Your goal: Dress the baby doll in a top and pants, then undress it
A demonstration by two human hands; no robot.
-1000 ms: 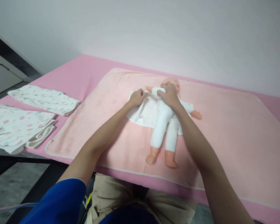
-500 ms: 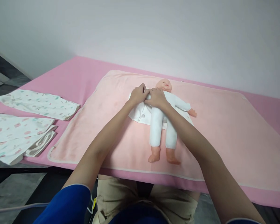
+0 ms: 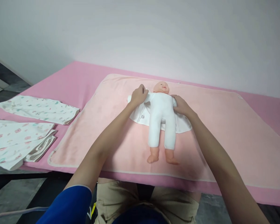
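Note:
A baby doll (image 3: 162, 105) with a white cloth body lies on its back, its head at the far side and its bare feet towards me. Spread out beneath it is a white baby shirt (image 3: 142, 115) with snap fasteners. My left hand (image 3: 139, 95) is closed at the doll's shoulder on the left, fingers bent round the shirt's cloth; a white sleeve end shows beyond the wrist. On the other side, my right hand (image 3: 181, 105) is closed round the doll's arm beside its chest. Its fingertips are partly hidden.
Under the doll lies a peach blanket (image 3: 102, 133) with pale edging, on a pink padded table (image 3: 67, 73). Two folded printed garments, a leaf-patterned one (image 3: 42, 109) and a pink-and-green one (image 3: 18, 133), lie at the left. A white wall (image 3: 154, 37) rises behind.
My right hand has moved right, from the doll's chest to its arm, which was stretched outward and is now mostly hidden by the hand. My left hand has stayed at the left shoulder.

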